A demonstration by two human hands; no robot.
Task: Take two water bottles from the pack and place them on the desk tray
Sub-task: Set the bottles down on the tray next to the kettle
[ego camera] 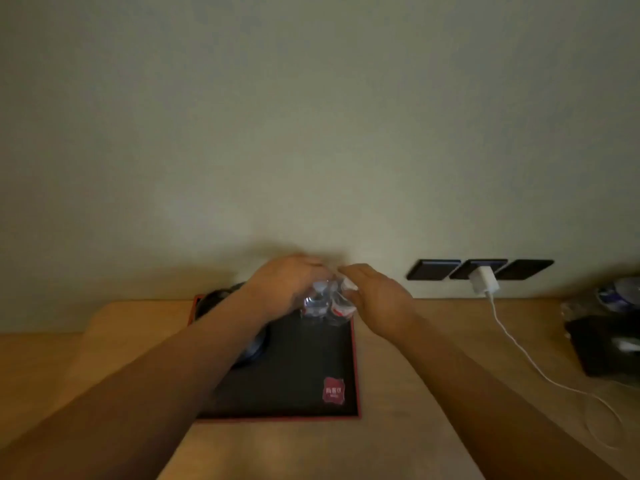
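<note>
Two clear water bottles stand side by side at the far right corner of the black, red-edged desk tray. My left hand is wrapped over the top of the left bottle. My right hand grips the right bottle, which shows a red and white label. The bottle caps are hidden under my fingers. The pack is not in view.
A dark round appliance sits on the tray's far left, partly behind my left arm. A red card lies near the tray's front right. A white charger and cable hang from wall sockets. Dark objects crowd the desk's right end.
</note>
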